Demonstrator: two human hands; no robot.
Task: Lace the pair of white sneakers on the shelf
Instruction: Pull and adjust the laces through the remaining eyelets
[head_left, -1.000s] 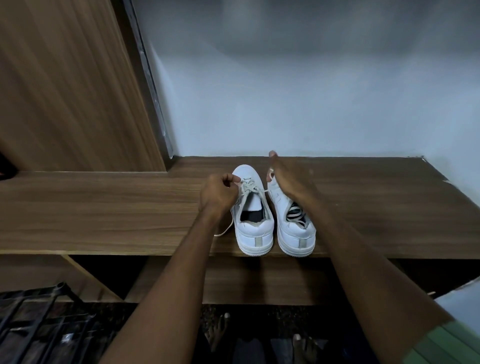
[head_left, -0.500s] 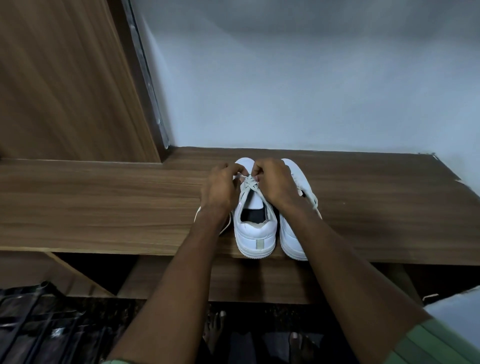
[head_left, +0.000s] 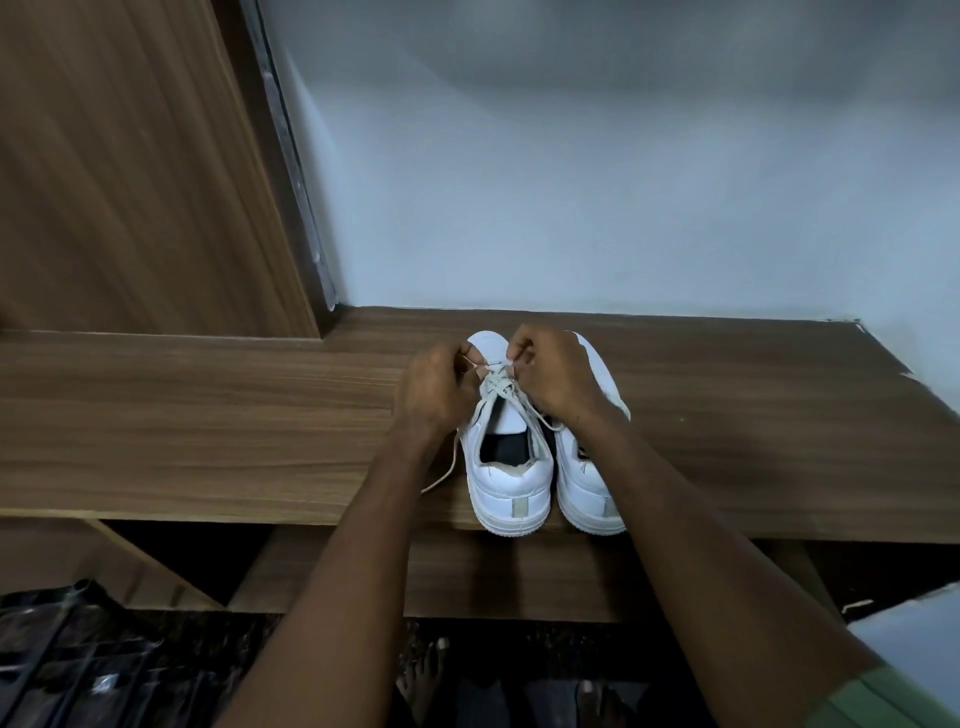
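The left sneaker (head_left: 506, 457) sits heel toward me at the front edge of the wooden shelf (head_left: 208, 415), touching its mate, the right sneaker (head_left: 587, 467), which is half hidden under my forearm. Its lace (head_left: 496, 387) is crossed only through the eyelets nearest the toe. One loose end trails off past the left side of the shoe. My left hand (head_left: 436, 389) pinches one strand beside the toe and my right hand (head_left: 556, 371) pinches the other. A second ago the right hand was raised flat over the other shoe; now it has come across and closed on the lace (so both ends are under control). I judge the next crossing can start; the upper eyelets look unlaced. Behind stands a pale wall (head_left: 623, 182).
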